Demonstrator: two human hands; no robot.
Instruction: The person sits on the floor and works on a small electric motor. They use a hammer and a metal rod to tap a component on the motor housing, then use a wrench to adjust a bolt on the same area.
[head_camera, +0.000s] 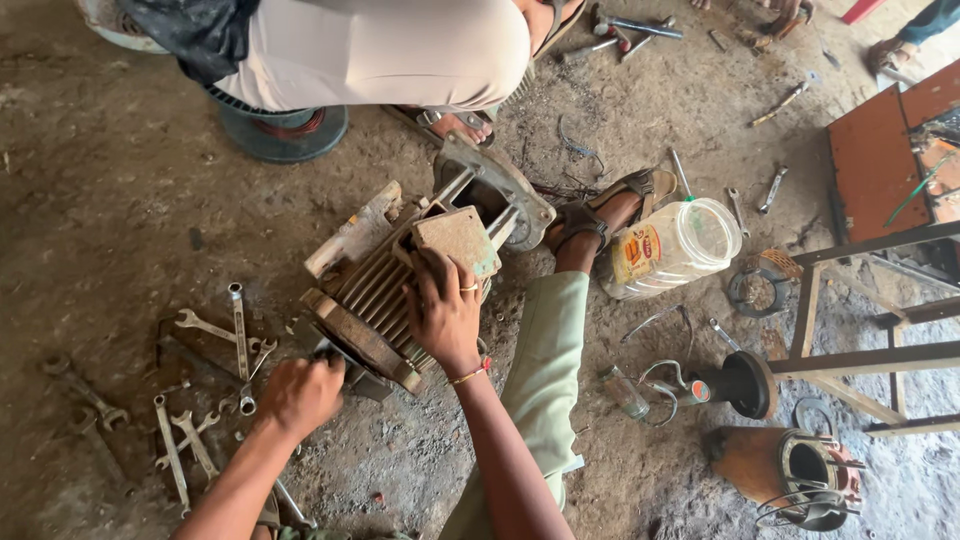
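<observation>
The finned electric motor housing (400, 290) lies tilted on the dirt floor (120, 180); the right hand (443, 310) rests flat on its ribs, fingers spread, gripping nothing, while the left hand (300, 393) is curled tight at its lower end flange, beside scattered spanners (215, 330); a clear plastic jar (675, 245) lies further right

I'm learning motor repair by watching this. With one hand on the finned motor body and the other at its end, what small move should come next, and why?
Probably keep the right hand pressing on the finned motor housing while the left hand works at the end cover. The motor lies tilted on dirt, so it looks likely to shift.
</observation>
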